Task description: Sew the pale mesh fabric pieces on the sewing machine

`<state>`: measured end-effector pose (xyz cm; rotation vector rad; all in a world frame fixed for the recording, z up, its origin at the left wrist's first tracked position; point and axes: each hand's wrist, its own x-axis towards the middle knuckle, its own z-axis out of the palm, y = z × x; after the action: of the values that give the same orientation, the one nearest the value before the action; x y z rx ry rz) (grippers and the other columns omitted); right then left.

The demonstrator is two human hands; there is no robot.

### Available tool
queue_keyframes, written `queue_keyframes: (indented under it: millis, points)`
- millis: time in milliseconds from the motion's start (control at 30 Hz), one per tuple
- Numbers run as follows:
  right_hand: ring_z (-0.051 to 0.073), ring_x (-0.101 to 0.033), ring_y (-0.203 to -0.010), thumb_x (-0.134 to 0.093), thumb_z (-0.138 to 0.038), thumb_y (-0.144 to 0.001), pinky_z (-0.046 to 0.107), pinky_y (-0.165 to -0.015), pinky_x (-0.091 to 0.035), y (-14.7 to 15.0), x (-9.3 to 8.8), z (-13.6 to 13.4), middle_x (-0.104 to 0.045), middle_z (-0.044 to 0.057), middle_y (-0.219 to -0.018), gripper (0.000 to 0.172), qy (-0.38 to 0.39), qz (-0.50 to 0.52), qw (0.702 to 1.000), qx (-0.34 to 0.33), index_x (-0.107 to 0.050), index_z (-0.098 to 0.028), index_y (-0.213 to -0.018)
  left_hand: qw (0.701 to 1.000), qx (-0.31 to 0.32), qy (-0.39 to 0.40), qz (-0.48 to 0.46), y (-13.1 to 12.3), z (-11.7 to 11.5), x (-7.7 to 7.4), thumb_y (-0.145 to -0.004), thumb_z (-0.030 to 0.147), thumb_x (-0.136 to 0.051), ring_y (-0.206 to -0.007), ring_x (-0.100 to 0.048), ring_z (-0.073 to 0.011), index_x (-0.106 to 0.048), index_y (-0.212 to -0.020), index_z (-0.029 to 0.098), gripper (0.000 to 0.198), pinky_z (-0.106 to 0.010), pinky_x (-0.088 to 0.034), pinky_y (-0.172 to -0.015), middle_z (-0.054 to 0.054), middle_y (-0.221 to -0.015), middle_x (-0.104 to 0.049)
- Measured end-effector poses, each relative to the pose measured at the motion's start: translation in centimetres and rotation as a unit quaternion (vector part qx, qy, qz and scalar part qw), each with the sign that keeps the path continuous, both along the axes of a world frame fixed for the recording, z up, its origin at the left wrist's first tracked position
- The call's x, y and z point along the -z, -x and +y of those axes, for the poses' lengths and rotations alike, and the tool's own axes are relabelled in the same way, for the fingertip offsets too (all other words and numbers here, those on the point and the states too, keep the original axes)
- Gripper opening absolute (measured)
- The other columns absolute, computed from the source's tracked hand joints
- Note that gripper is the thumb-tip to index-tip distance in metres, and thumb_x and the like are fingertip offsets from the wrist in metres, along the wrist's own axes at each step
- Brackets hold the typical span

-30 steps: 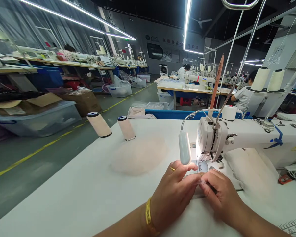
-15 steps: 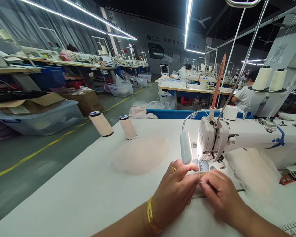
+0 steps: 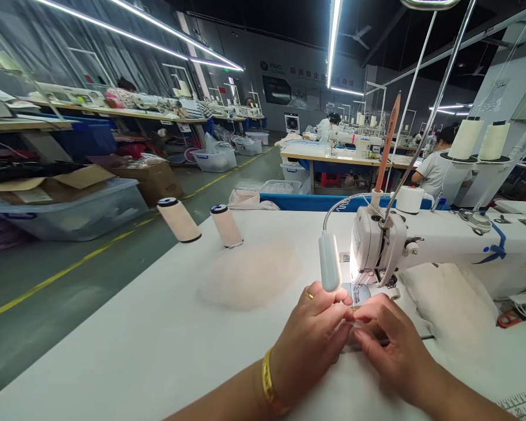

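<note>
In front of the sewing machine's presser foot [image 3: 356, 292], my left hand [image 3: 313, 336] is closed, its fingertips pinching a small piece of pale fabric [image 3: 353, 310], mostly hidden by the fingers. My right hand [image 3: 397, 348] meets it from the right; its curled index finger and thumb are at the same fabric, with a small gap between them. The white sewing machine [image 3: 377, 245] stands just beyond both hands. A small lamp [image 3: 330, 263] on a bent neck hangs right above my left fingers.
A sheer pale fabric piece [image 3: 249, 275] lies left on the white table [image 3: 158, 339], and another sheer piece [image 3: 451, 298] lies under the machine arm. Two thread cones [image 3: 179, 221] stand at the table's far left edge. A ruler [image 3: 523, 403] is at lower right. A person [image 3: 440, 166] sits beyond the machine.
My right thumb and index finger have parted a little and shifted slightly, and less of the fabric shows between my hands. My left hand has barely moved.
</note>
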<state>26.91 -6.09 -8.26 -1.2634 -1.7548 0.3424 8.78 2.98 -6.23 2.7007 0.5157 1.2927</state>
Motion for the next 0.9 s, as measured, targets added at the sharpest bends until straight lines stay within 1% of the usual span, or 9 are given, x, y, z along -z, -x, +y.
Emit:
queue_keyframes:
  millis: [233, 433, 533, 600, 667, 733, 800, 833, 900]
  points:
    - [0.018, -0.058, -0.081, -0.055, -0.020, -0.101, 0.028, -0.068, -0.046, -0.2, -0.1, 0.1, -0.059, 0.001, -0.093, 0.008, -0.004, -0.004, 1.000, 0.028, -0.060, -0.026, -0.098, 0.999, 0.025, 0.022, -0.010, 0.1, -0.2, 0.0, -0.093, 0.006, -0.051, -0.082, -0.060, -0.0171, -0.061, -0.088, 0.023, 0.021, -0.032, -0.040, -0.082, 0.002, -0.096, -0.072]
    - [0.019, -0.061, -0.085, -0.053, -0.026, -0.103, 0.031, -0.075, -0.048, -0.3, 0.0, 0.4, -0.063, 0.002, -0.093, 0.010, 0.017, 0.004, 1.000, 0.023, -0.060, -0.025, -0.096, 0.998, 0.035, 0.049, 0.016, 0.0, 0.2, -0.1, -0.096, 0.009, -0.048, -0.083, -0.060, -0.0178, -0.059, -0.088, 0.023, 0.019, -0.033, -0.040, -0.082, 0.002, -0.095, -0.073]
    - [0.019, -0.060, -0.083, -0.052, -0.028, -0.104, 0.031, -0.076, -0.047, -0.6, -1.1, -0.1, -0.065, 0.001, -0.091, 0.012, 0.038, 0.006, 0.999, 0.010, -0.061, -0.025, -0.097, 0.995, 0.035, 0.075, 0.050, 0.1, -0.3, -0.6, -0.098, 0.011, -0.045, -0.082, -0.059, -0.0187, -0.059, -0.089, 0.022, 0.019, -0.035, -0.042, -0.083, 0.001, -0.091, -0.071]
    - [0.019, -0.059, -0.081, -0.053, -0.032, -0.104, 0.030, -0.076, -0.046, -0.8, -2.8, -1.4, -0.066, 0.001, -0.089, 0.015, 0.093, 0.015, 0.995, -0.013, -0.061, -0.024, -0.093, 0.987, 0.042, 0.132, 0.076, 0.4, -1.4, -1.2, -0.097, 0.015, -0.047, -0.085, -0.060, -0.0198, -0.059, -0.088, 0.022, 0.017, -0.036, -0.045, -0.084, -0.001, -0.090, -0.069]
    - [0.019, -0.061, -0.086, -0.059, -0.038, -0.103, 0.030, -0.079, -0.047, -1.2, -4.9, -3.2, -0.067, 0.001, -0.093, 0.018, 0.203, 0.066, 0.975, -0.056, -0.061, -0.024, -0.092, 0.965, 0.063, 0.239, 0.091, 0.9, -3.0, -1.7, -0.097, 0.021, -0.053, -0.089, -0.061, -0.0197, -0.060, -0.087, 0.023, 0.012, -0.034, -0.049, -0.083, -0.001, -0.092, -0.069]
    - [0.018, -0.062, -0.084, -0.069, -0.045, -0.097, 0.026, -0.074, -0.046, -1.5, -6.7, -4.9, -0.066, 0.001, -0.092, 0.023, 0.348, 0.174, 0.915, -0.109, -0.064, -0.023, -0.095, 0.920, 0.119, 0.360, 0.099, 1.3, -4.5, -2.1, -0.096, 0.032, -0.060, -0.086, -0.063, -0.0175, -0.061, -0.085, 0.024, 0.013, -0.029, -0.051, -0.077, 0.001, -0.092, -0.069]
    - [0.015, -0.060, -0.080, -0.073, -0.043, -0.094, 0.024, -0.070, -0.044, -1.8, -7.6, -5.4, -0.064, 0.000, -0.090, 0.024, 0.421, 0.231, 0.868, -0.127, -0.065, -0.021, -0.096, 0.875, 0.166, 0.439, 0.116, 1.2, -5.3, -2.2, -0.093, 0.038, -0.064, -0.086, -0.064, -0.0163, -0.062, -0.083, 0.024, 0.018, -0.026, -0.052, -0.075, 0.002, -0.092, -0.069]
    - [0.014, -0.059, -0.074, -0.072, -0.039, -0.093, 0.023, -0.066, -0.042, -1.8, -7.6, -5.1, -0.063, -0.001, -0.086, 0.021, 0.433, 0.230, 0.863, -0.123, -0.064, -0.020, -0.095, 0.865, 0.165, 0.455, 0.129, 1.0, -5.3, -2.1, -0.093, 0.038, -0.063, -0.087, -0.064, -0.0168, -0.063, -0.082, 0.024, 0.018, -0.027, -0.052, -0.076, 0.002, -0.094, -0.070]
    - [0.011, -0.053, -0.063, -0.065, -0.029, -0.093, 0.022, -0.057, -0.036, -1.9, -7.0, -3.4, -0.060, -0.003, -0.078, 0.010, 0.416, 0.176, 0.888, -0.085, -0.061, -0.020, -0.090, 0.880, 0.088, 0.440, 0.155, 0.1, -4.7, -1.7, -0.093, 0.033, -0.059, -0.093, -0.063, -0.0199, -0.064, -0.083, 0.023, 0.015, -0.032, -0.052, -0.081, 0.000, -0.097, -0.070]
